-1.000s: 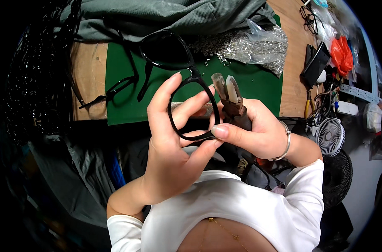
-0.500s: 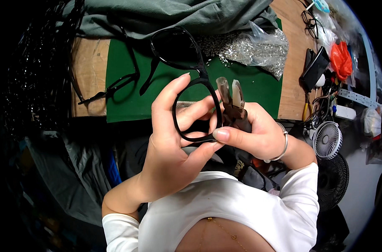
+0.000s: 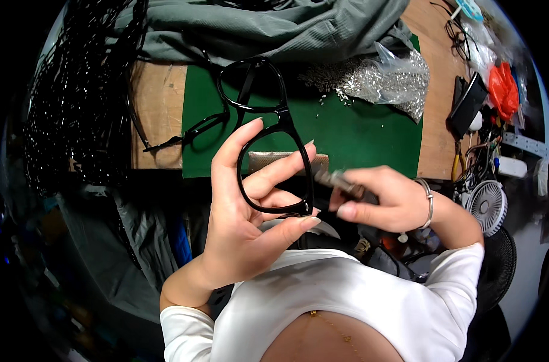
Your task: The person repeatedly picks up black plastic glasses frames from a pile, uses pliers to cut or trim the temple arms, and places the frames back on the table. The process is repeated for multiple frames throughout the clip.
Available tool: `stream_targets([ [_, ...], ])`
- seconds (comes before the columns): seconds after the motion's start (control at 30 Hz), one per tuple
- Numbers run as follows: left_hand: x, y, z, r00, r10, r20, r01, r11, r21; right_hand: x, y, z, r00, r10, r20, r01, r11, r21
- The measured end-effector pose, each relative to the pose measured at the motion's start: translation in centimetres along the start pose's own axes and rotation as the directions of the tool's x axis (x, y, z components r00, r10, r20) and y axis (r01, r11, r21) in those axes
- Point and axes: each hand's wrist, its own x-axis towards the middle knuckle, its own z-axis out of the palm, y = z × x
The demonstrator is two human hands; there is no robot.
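Observation:
My left hand (image 3: 235,214) grips a glossy black glasses frame (image 3: 295,137) upright, fingers around and behind the lower rim. The upper rim reaches over the green mat (image 3: 359,139), where another black frame (image 3: 200,125) lies at the left. To the right of the held frame, my right hand (image 3: 377,196) has its fingers around pliers (image 3: 339,180), blurred by motion and apart from the frame. A textured silvery strip (image 3: 263,158) at the mat's front edge is partly hidden behind my left fingers and the frame.
A heap of black pieces (image 3: 75,114) fills the left, grey-green cloth (image 3: 274,27) the back. Small silvery pieces in clear plastic (image 3: 401,81) sit on the mat. On the right are a phone-like black object (image 3: 464,105), red bag (image 3: 502,90), cables and white fan (image 3: 485,205).
My right thumb has left the frame; that hand moved right and down, tipping the pliers from upright. My left hand still holds the frame, whose upper rim no longer looks dark inside.

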Motion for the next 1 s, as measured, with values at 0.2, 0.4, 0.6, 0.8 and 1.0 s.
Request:
stream_targets([
  [0.2, 0.5, 0.3, 0.4, 0.993, -0.108, -0.052, 0.109, 0.994, 0.029, 0.8, -1.2, 0.0, 0.982, 0.093, 0.165, -0.069, 0.987, -0.144],
  [0.4, 0.6, -0.8, 0.6, 0.992, -0.12, -0.035, 0.122, 0.992, 0.044, 1.3, -1.3, 0.1, 0.976, 0.182, 0.116, -0.14, 0.944, -0.299],
  [0.6, 1.1, -0.8, 0.8, 0.986, -0.145, -0.078, 0.149, 0.988, 0.035, 1.6, 0.1, -1.2, 0.964, 0.15, 0.22, -0.131, 0.986, -0.101],
  [0.8, 1.7, -0.9, 0.6, 0.978, -0.183, -0.102, 0.189, 0.981, 0.049, 2.3, 4.4, -0.3, 0.964, 0.039, -0.261, -0.121, 0.945, -0.305],
  [1.0, -2.4, -2.7, -0.9, 0.998, 0.024, -0.053, -0.026, 0.999, -0.033, 3.7, 4.4, -1.8, 0.868, -0.167, -0.467, -0.111, 0.852, -0.511],
])
